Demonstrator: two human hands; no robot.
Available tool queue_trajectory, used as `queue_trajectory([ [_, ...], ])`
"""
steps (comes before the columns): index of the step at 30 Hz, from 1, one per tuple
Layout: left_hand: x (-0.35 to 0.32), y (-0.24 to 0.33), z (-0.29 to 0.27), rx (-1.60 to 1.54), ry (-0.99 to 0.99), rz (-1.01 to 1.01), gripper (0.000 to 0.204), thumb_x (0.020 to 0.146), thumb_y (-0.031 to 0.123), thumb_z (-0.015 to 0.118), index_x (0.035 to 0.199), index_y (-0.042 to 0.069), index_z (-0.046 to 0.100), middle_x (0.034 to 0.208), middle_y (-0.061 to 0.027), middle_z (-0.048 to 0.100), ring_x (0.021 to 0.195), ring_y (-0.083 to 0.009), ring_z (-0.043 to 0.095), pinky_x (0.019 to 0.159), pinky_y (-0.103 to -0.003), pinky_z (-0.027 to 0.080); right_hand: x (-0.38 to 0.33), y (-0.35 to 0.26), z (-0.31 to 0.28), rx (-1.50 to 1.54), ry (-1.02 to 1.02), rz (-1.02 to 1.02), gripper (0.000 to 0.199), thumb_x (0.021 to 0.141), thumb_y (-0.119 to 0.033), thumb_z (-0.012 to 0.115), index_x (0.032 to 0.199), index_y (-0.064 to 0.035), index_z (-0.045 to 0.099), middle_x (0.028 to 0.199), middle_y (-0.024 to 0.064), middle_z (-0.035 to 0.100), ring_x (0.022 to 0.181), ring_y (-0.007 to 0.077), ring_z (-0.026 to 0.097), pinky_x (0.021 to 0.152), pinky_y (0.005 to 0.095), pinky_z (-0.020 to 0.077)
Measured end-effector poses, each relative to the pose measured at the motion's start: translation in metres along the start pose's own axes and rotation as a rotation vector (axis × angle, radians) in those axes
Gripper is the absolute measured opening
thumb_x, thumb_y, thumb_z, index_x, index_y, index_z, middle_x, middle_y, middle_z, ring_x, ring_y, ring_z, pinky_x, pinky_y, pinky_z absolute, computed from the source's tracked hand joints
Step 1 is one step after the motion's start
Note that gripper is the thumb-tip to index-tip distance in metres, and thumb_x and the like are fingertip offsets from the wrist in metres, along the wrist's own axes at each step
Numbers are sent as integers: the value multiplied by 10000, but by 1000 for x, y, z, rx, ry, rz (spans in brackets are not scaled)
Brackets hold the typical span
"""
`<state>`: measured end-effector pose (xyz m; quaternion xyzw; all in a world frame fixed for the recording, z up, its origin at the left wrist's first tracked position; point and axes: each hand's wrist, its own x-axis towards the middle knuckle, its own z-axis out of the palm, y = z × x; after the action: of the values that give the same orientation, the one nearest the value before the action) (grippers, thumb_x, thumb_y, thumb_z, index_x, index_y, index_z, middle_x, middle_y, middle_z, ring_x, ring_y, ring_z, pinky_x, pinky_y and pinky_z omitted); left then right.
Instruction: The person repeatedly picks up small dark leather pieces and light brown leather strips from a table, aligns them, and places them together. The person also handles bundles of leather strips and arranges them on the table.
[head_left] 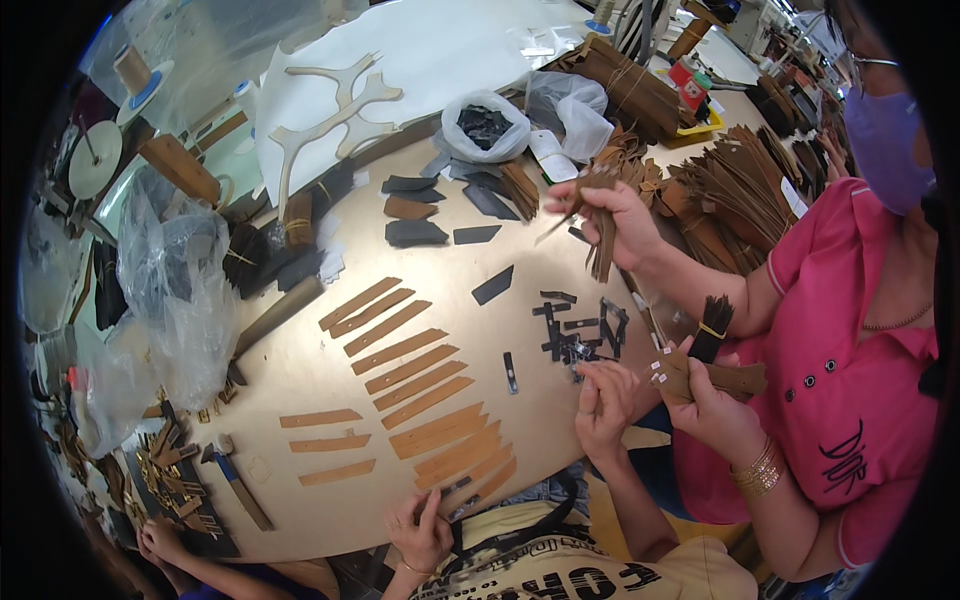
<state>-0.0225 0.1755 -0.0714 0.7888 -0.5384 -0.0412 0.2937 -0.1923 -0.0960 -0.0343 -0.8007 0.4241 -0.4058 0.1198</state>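
My left hand rests at the near table edge, its fingertips against the lowest of a row of tan leather strips laid out side by side. Whether it grips one is unclear. My right hand hovers over the table on the right, its fingers pinched together on a small black piece. Just beyond it lies a heap of small black pieces. A single black piece lies between the heap and the strips.
A co-worker in a pink top sits at the right, one hand holding brown strips, the other holding brown and black pieces. Stacks of brown strips, plastic bags, dark patches, a hammer and another person's hands surround the table.
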Motion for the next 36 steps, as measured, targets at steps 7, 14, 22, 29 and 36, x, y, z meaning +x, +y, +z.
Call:
queue_trajectory([
  [7, 1, 4, 8, 53, 113, -1, 455, 733, 22, 624, 1170, 134, 682, 1052, -106, 593, 836, -292, 596, 723, -414, 435, 0, 1, 7, 8, -63, 50, 122, 897, -15, 609, 1008, -41, 657, 916, 61, 703, 933, 282, 631, 920, 396, 400],
  [14, 5, 9, 6, 73, 110, -25, 379, 748, -47, 582, 1090, 64, 704, 1009, -142, 600, 839, -301, 594, 744, -417, 449, 4, 0, 6, -15, -88, 70, 96, 898, -29, 620, 978, -42, 670, 894, 53, 703, 914, 274, 639, 911, 393, 404],
  [22, 6, 11, 6, 89, 124, -18, 403, 707, -23, 544, 1057, 57, 726, 1006, -149, 591, 827, -280, 579, 736, -400, 448, 4, 0, 6, -58, -106, 30, 93, 887, -50, 636, 956, -66, 696, 911, 45, 695, 923, 259, 635, 914, 391, 397],
  [29, 1, 6, 10, 79, 122, -8, 407, 708, -10, 540, 1065, 52, 727, 1030, -159, 583, 834, -275, 579, 712, -385, 458, 2, 2, 6, -107, -100, 40, 127, 894, -105, 632, 986, -97, 720, 979, 16, 691, 985, 230, 621, 929, 388, 370],
  [36, 2, 6, 10, 93, 131, 7, 390, 731, -5, 536, 1068, 46, 726, 1075, -175, 568, 834, -291, 578, 724, -391, 465, 1, 1, 6, -105, -107, 58, 137, 884, -99, 643, 994, -95, 724, 976, 12, 689, 995, 224, 615, 932, 391, 366],
])
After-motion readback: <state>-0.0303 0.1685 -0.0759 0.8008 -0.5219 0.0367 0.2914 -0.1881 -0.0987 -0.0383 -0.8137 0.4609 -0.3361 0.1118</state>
